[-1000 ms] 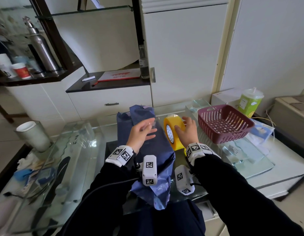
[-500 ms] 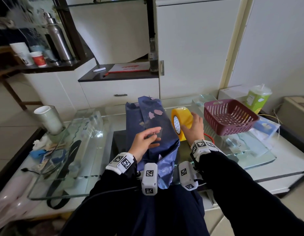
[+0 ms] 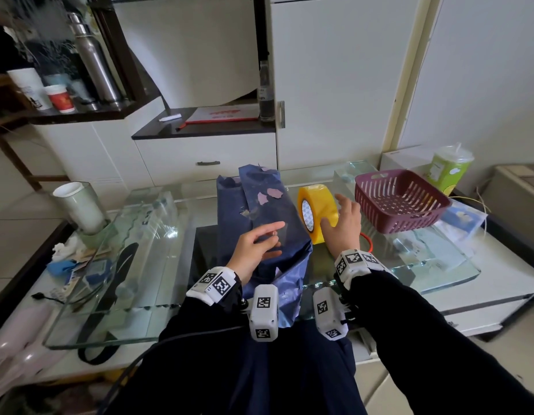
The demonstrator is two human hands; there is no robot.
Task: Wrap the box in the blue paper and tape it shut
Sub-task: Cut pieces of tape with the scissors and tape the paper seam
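Left fingers point(image 3: 274, 226) pinching tape strip point(image 3: 280, 235) over blue-wrapped box point(image 3: 259, 211), right fingers point(image 3: 342, 202) spread against tape roll point(image 3: 318, 202)

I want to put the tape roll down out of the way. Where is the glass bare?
Bare glass lies left of the blue-wrapped box, up to the white cup. Between box and basket it is crowded: tape roll and right hand fill it.

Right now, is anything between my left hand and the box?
Nothing visible. The left hand is right over the box, pinching what looks like a clear tape strip. The roll stands beside the box, touched by the right hand, off that path.
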